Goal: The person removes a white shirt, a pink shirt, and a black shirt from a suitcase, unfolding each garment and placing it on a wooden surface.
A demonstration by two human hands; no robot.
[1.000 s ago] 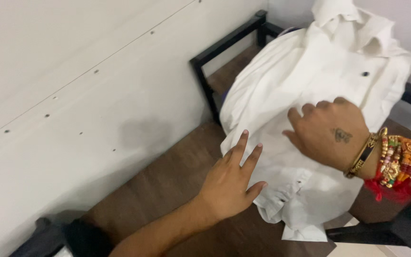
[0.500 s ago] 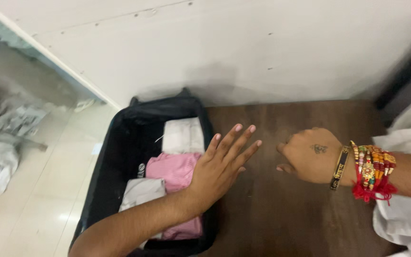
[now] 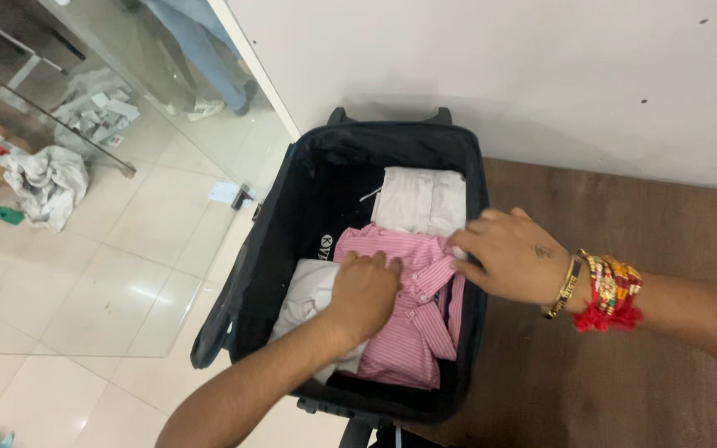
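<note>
An open black suitcase stands against the white wall, beside a dark wooden table. Inside lie a folded pink striped shirt, a white folded garment at the far end, and a pale grey-white garment on the left. My left hand presses down on the pink shirt, fingers curled over its collar end. My right hand, with bangles and red threads at the wrist, grips the pink shirt's right edge at the suitcase rim.
A glass partition stands to the left, with crumpled white paper on the tiled floor behind it. A person's legs in jeans show beyond the glass. The white wall runs behind the suitcase and table.
The view swung from the white shirt on the black chair to the suitcase. Both hands moved left off the table into the suitcase and took hold of the pink shirt.
</note>
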